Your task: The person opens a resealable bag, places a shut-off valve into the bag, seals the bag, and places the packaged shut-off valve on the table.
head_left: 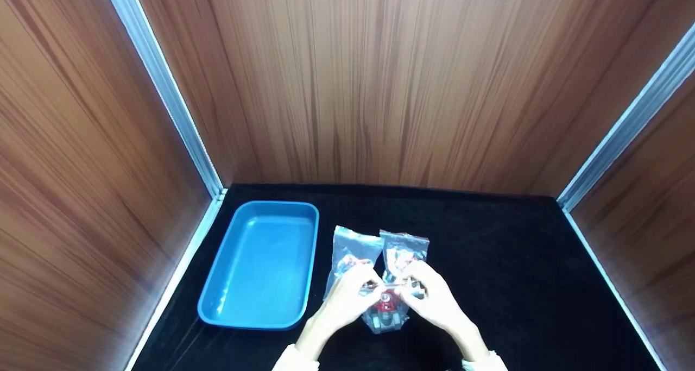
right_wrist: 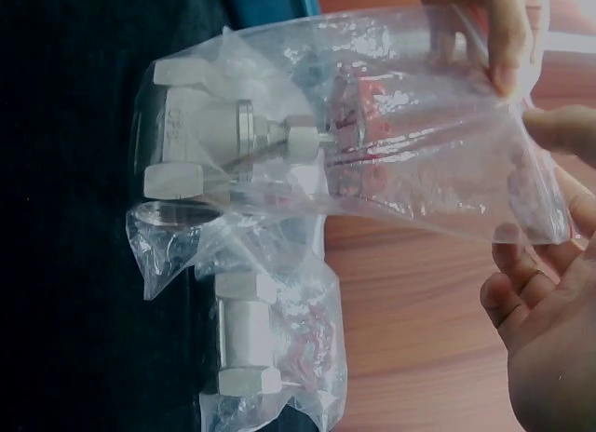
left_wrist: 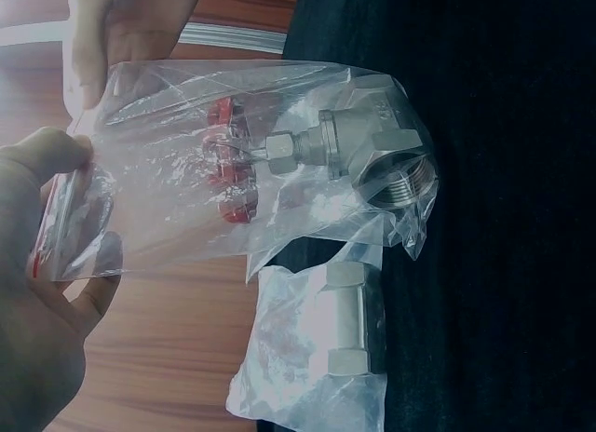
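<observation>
Both hands hold a clear zip bag [head_left: 385,323] by its top edge, the left hand [head_left: 347,295] on one side and the right hand [head_left: 437,303] on the other. Thumbs and fingers pinch the seal strip, which shows a red line in the left wrist view. Inside the bag is a metal gate valve [left_wrist: 372,148] with a red handwheel [left_wrist: 233,162], its threaded opening toward the bag's bottom. Just beyond the hands lie two more clear bags, a left bag [head_left: 355,243] and a right bag [head_left: 404,243], also with metal and red parts inside.
To the left stands a blue plastic tray [head_left: 260,273] with nothing seen in it. A black cloth [head_left: 521,273] covers the work surface. Wood-grain panels [head_left: 380,88] with metal corner strips [head_left: 168,83] enclose the back and sides.
</observation>
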{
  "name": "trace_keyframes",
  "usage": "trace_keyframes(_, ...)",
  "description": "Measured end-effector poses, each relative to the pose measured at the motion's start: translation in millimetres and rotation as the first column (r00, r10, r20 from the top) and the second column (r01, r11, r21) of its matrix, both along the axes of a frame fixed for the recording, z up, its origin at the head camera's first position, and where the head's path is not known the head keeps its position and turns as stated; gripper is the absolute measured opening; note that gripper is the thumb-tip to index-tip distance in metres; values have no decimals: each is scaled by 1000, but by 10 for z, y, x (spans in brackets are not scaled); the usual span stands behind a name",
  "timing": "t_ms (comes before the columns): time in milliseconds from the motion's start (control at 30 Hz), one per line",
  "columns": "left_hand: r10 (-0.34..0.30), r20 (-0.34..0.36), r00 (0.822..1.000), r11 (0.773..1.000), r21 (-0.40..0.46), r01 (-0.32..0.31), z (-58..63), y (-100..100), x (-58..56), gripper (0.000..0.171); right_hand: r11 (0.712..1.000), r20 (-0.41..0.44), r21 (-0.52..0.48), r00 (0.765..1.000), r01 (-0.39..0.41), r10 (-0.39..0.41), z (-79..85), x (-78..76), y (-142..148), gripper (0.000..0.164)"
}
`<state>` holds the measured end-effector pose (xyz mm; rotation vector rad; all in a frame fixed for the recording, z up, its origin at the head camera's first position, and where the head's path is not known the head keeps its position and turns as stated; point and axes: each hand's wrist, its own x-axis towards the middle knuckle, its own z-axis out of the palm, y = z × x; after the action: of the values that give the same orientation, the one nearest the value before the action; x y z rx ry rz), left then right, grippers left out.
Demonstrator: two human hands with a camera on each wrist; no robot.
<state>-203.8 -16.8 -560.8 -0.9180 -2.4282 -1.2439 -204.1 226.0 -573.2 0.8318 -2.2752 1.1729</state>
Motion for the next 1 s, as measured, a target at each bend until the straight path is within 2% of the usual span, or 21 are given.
trace_keyframes(133,5,-3,1000,1000,8,-5,-5,-7,1,6,999,-27,-20,999,-27,27,4,-25,24,27)
trace_keyframes(267,-1,-5,1000,1000,16,1,-6,-6,-2,5,998,0,-34,999,-45,45,10,-23,23,26)
trace_keyframes(567,1,17,1000,999,32,-2,-9,-9,3,4,1000,-17,-16,1000,-18,17,5,-17,16,23)
trace_keyframes(767,12,6,1000,999,32,-12,-20,-9,11,4,997,21,-66,999,-36,37,-23,-3,58,28)
trace_keyframes(1000,2,22,1000,999,46,-3,-25,-13,10,6,991,-37,-122,998,-61,57,-50,-33,71,29)
